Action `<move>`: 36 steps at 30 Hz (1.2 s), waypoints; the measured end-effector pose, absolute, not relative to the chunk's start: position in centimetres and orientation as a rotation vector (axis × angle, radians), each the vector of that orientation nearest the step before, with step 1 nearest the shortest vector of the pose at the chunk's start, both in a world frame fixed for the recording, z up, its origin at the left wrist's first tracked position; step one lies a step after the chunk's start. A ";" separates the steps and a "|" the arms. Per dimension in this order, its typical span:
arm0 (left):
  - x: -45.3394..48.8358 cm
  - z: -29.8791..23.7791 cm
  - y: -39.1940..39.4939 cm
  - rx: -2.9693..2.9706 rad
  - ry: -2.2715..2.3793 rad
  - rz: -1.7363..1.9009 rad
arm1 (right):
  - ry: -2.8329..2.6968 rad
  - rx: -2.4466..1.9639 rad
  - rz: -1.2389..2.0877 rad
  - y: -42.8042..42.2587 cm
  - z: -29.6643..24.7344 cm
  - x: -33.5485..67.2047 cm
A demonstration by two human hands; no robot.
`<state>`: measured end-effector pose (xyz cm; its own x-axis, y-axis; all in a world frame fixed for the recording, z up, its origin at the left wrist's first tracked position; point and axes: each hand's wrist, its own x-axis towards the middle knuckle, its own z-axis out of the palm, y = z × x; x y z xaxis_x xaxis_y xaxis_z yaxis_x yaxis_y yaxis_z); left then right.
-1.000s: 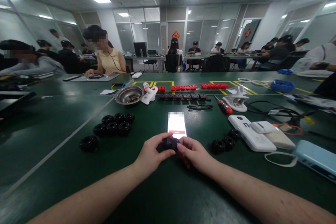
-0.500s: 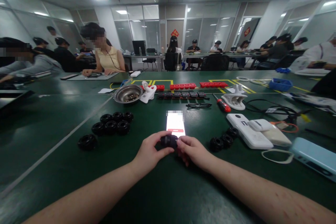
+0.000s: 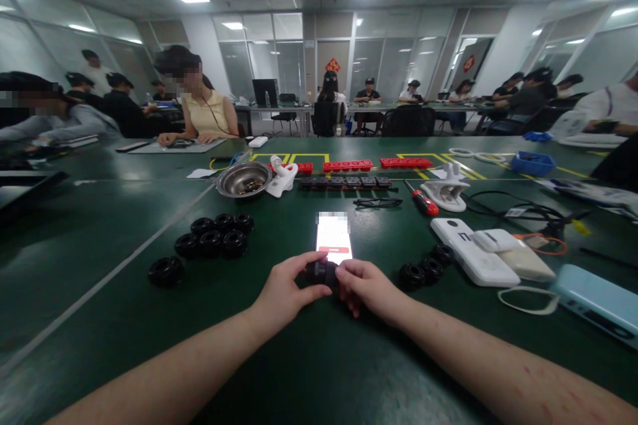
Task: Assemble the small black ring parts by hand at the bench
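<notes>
My left hand (image 3: 285,285) grips a black ribbed cylindrical part (image 3: 320,273) between thumb and fingers, over the green table. At that part's right end, my right hand (image 3: 366,284) is closed in a pinch, its fingertips against or very near the part. Whether the pinch holds something small is hidden. Just beyond both hands lies a phone (image 3: 333,232) with its screen lit. Several black ring-shaped parts (image 3: 210,241) are grouped on the left, and a single one (image 3: 166,271) sits nearer me. Three more black ring-shaped parts (image 3: 423,271) stand to the right.
A metal bowl (image 3: 244,180) with small brass-coloured pieces stands beyond the left group. Red trays (image 3: 347,165), a black strip of parts (image 3: 346,183), glasses (image 3: 377,202) and a screwdriver (image 3: 425,202) lie farther back. White power banks (image 3: 473,252) and a light-blue case (image 3: 601,302) occupy the right.
Both hands stay in nearly the same place with the black part between them. The part has turned slightly, and the whole view has shifted a little.
</notes>
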<state>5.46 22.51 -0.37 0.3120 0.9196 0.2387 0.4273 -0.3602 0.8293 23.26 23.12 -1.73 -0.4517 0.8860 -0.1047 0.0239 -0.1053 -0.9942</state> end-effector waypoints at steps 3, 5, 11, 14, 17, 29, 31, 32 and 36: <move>5.5 -0.2 22.6 1.841 1.159 0.936 | -1.466 -0.992 1.619 23.0 -1.5 23.2; 5.7 -0.1 22.5 1.849 1.164 0.970 | -1.447 -0.985 1.612 22.9 -1.4 23.2; 5.7 -0.2 22.1 1.964 1.224 1.100 | -1.428 -1.029 1.662 23.0 -1.6 23.2; 5.6 -0.3 22.3 1.967 1.202 1.031 | -1.458 -1.033 1.699 23.1 -1.8 23.3; 5.5 -0.2 22.5 1.891 1.181 0.961 | -1.464 -1.011 1.714 23.2 -1.8 23.5; 5.7 -0.4 22.3 2.016 1.181 0.991 | -1.508 -0.997 1.713 23.4 -1.9 23.4; 5.6 -0.5 22.5 1.959 1.184 0.962 | -1.507 -0.985 1.707 23.3 -1.9 23.5; 5.5 -0.6 22.6 1.922 1.188 0.955 | -1.506 -0.975 1.703 23.3 -1.9 23.5; 5.6 -0.5 22.7 1.862 1.205 0.957 | -1.503 -0.953 1.696 23.2 -1.4 23.4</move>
